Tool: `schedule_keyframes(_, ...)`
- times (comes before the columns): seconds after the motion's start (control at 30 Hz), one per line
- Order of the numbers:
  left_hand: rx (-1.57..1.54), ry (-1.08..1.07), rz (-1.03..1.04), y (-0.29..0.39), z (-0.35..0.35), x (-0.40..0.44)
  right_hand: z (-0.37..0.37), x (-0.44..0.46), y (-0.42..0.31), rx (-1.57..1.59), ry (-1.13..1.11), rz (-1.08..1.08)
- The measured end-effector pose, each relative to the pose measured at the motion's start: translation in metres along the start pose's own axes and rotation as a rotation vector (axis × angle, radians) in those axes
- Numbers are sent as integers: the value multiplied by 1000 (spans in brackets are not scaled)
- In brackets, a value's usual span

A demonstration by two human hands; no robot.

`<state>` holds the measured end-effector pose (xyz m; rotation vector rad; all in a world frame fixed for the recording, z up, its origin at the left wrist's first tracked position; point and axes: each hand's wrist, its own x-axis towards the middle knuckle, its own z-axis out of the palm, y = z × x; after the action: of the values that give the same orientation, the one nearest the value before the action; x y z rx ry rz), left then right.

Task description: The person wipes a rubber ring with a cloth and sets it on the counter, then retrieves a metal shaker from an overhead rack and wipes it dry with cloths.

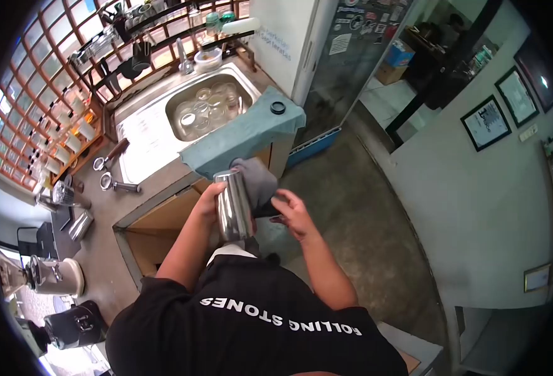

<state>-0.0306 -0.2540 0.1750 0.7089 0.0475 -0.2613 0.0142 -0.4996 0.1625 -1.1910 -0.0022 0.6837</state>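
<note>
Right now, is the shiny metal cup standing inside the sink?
No, the metal cup is held in the left hand, away from the sink.

"Upper centre of the frame?"
"Sink (171,108): glasses (209,105) in the basin; faucet (184,57) behind; towel (236,143) draped along the front edge; ring (278,113) on the towel's right end."

"Left side?"
"Counter (104,216). Lower portafilter (123,186), beside the lower left corner of the drainboard (148,150); upper portafilter (115,152), just beyond it. Bottles (73,139) in a tray (81,164), further left, before the window lattice (13,113)."

"Centre?"
"Tumbler (234,213) in left hand (211,197), below the towel; cloth (258,178) at its upper right; right hand (294,216) at the cloth's lower right, contact unclear."

"Right side?"
"Wall (433,188): two framed certificates (486,123) side by side, upper right; another frame (537,277), lower right. Floor (364,219) between counter and wall."
</note>
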Motion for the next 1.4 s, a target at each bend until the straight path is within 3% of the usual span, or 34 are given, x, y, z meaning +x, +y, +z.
schedule_keyframes(0.2, 80, 154, -3, -8, -18, -17, -5, 12, 34, 538, -178, 163)
schedule_keyframes(0.3, -57, 84, -196, -7, -19, -18, -6, 20, 66, 600, -68, 282)
schedule_keyframes(0.37, -139, 171, -304, -17, -14, -14, -14, 28, 108, 676, -20, 367)
schedule_keyframes(0.5, -53, 213, -245, -70, -82, 8, -25, 37, 135, 671, 116, 467)
schedule_keyframes(0.6, -131, 259, -373, -72, -104, 19, -50, 64, 158, 730, 118, 462)
schedule_keyframes(0.7, -286, 279, -516, -60, -106, 52, -75, 109, 150, 807, 196, 242)
schedule_keyframes(0.77, -211, 468, -398, -55, -94, 80, -112, 140, 153, 757, 315, -79)
schedule_keyframes(0.83, -219, 488, -444, -51, -110, 109, -69, 134, 47, 764, 614, -120)
schedule_keyframes(0.9, -268, 448, -462, -42, -129, 131, -55, 140, -17, 581, 577, -193)
schedule_keyframes(0.97, -378, 313, -490, -6, -125, 145, -30, 147, -75, 374, 383, -336)
schedule_keyframes(1.1, -363, 221, -428, 53, -132, 181, 33, 180, -143, -205, 252, -618)
schedule_keyframes(1.23, -525, -26, -250, 104, -121, 205, 120, 187, -163, -897, 113, -730)
schedule_keyframes(1.27, -391, 111, -191, 115, -117, 211, 143, 189, -163, -988, 42, -730)
schedule_keyframes(1.3, -391, 195, -62, 123, -101, 217, 157, 193, -152, -1029, -57, -758)
schedule_keyframes(1.33, -607, 231, -70, 113, -107, 221, 165, 196, -132, -976, -171, -739)
schedule_keyframes(1.4, -584, 175, -59, 117, -104, 217, 181, 197, -113, -956, -349, -634)
